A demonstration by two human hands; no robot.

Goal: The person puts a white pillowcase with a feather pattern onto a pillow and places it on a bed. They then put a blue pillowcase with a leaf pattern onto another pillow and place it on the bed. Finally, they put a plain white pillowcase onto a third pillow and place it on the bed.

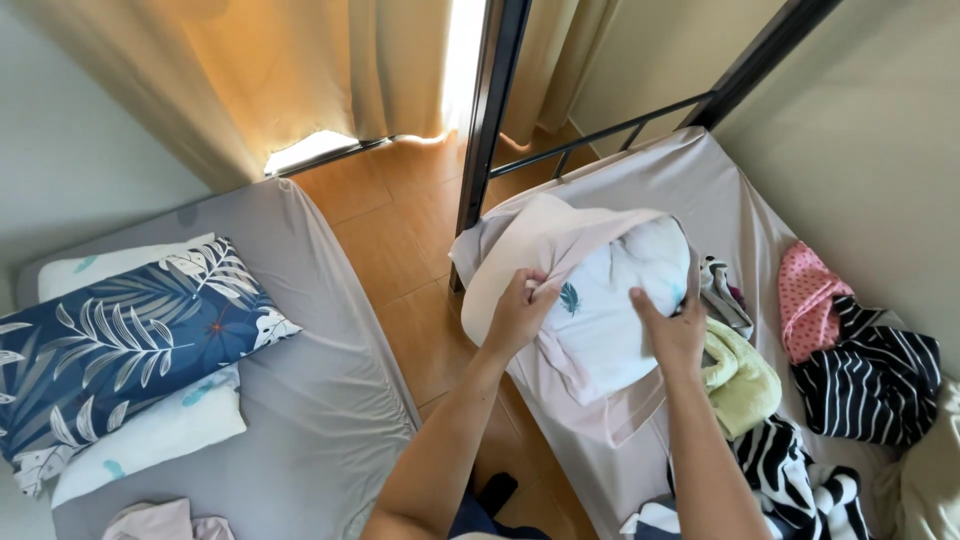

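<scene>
My left hand (518, 312) grips the open edge of a pale pink pillowcase (520, 255) over the near edge of the right-hand bed. A white pillow with small feather prints (610, 300) sits partly inside that pillowcase. My right hand (672, 330) presses on the pillow's right side, fingers wrapped over its edge. The lower part of the pillowcase hangs loose below both hands.
The right bed (700, 180) has a grey sheet and a black metal frame (490, 110). On it lie a yellow-green towel (740, 375), a pink dotted cloth (805, 300) and black-and-white striped clothes (870, 375). The left bed (320, 400) carries a navy leaf-print pillow (110, 350) on white pillows. Wooden floor (400, 250) runs between.
</scene>
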